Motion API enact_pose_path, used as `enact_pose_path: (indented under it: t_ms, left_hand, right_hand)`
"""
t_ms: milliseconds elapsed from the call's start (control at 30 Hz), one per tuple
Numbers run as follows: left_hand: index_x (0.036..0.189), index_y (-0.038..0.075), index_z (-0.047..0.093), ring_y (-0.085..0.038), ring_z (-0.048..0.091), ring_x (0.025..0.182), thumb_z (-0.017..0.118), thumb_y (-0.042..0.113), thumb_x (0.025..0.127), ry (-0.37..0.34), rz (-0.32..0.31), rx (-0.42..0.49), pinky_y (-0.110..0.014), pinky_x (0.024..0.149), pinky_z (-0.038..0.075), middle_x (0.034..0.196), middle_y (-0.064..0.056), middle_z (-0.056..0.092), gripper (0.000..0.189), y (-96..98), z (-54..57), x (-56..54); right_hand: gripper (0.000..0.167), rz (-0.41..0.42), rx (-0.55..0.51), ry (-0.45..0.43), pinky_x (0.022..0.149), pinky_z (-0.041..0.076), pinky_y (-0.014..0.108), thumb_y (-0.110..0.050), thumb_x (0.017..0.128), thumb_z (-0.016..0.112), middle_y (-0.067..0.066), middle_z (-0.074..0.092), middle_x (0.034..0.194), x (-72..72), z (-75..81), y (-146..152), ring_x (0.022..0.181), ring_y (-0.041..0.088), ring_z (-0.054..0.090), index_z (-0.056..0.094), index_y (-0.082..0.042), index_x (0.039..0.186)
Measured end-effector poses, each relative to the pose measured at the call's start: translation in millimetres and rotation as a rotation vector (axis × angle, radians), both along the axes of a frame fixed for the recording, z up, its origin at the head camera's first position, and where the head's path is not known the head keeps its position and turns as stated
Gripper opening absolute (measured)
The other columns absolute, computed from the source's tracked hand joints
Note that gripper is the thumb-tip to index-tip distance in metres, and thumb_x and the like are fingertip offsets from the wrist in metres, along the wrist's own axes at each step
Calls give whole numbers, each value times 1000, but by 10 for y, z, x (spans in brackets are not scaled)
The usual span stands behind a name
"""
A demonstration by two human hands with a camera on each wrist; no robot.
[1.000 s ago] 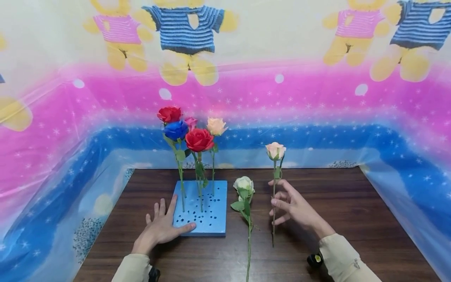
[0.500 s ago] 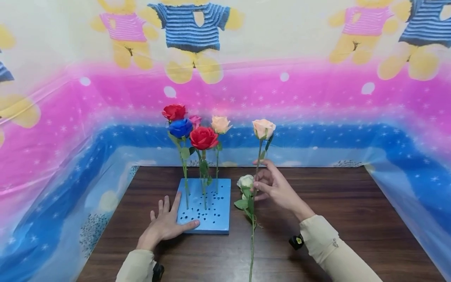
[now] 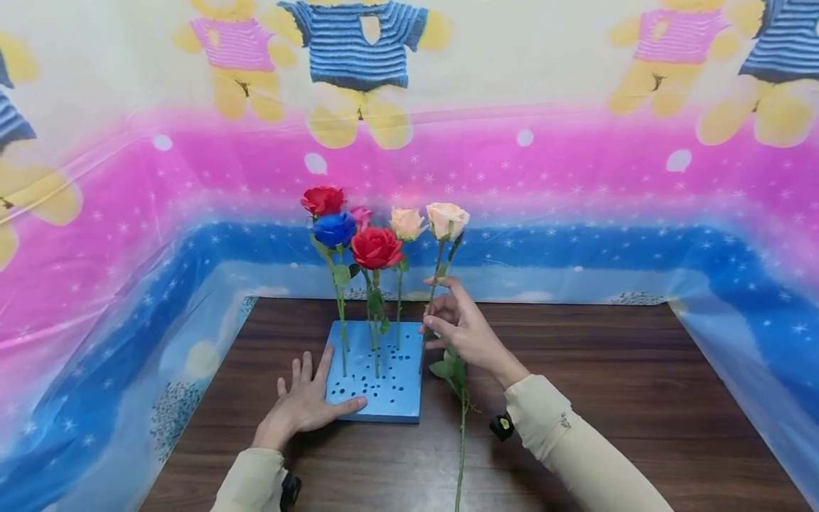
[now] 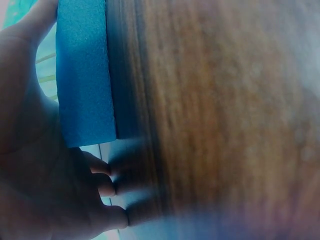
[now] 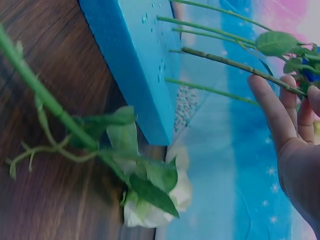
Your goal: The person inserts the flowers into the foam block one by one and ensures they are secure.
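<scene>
My right hand [image 3: 466,328] pinches the stem of a pale peach rose [image 3: 446,220], bloom up, at the right edge of a blue foam block [image 3: 403,409]. In the right wrist view the lower end of that stem [image 5: 220,59] is free, close to the block's holed face. My left hand [image 3: 306,402] lies with fingers spread at the block's left side, thumb over its front corner. Two red roses [image 3: 376,249], a blue rose [image 3: 334,229], a pink rose [image 3: 361,215] and another peach rose [image 3: 407,223] stand upright in the block.
A white rose [image 5: 150,207] lies on the dark wooden table [image 3: 576,355] right of the block, its bloom hidden behind my right hand in the head view. Its stem [image 3: 461,448] runs toward the front edge. A printed cloth [image 3: 576,249] hangs behind the table.
My right hand has carried the peach rose left and up, from right of the white rose to the block's right edge. My left hand stays at the block; the head view has shifted slightly.
</scene>
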State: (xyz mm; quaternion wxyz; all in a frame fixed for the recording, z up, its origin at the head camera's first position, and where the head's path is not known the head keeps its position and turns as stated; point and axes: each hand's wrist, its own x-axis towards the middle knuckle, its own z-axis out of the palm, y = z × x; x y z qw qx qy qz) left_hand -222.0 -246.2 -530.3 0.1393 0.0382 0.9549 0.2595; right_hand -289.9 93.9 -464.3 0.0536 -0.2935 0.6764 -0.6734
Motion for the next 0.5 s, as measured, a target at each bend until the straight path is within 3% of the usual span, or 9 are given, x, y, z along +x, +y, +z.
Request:
enact_pose_path:
  t_ms: [300, 500]
  left_hand:
    - [181, 15, -1, -61, -13, 166, 72, 84, 90, 3, 6, -13, -89, 122, -6, 180, -38, -10, 136, 4, -13, -13]
    - [181, 15, -1, -61, -13, 166, 71, 85, 90, 0, 10, -17, -89, 122, -5, 179, -39, -9, 136, 13, -13, -11]
  right_hand:
    - [55, -9, 1, -25, 84, 63, 73, -4, 116, 59, 22, 62, 116, -8, -42, -267, 108, 47, 73, 45, -28, 163]
    - [52, -10, 14, -30, 83, 67, 65, -5, 116, 58, 20, 63, 115, -15, -119, -406, 112, 55, 71, 45, -26, 162]
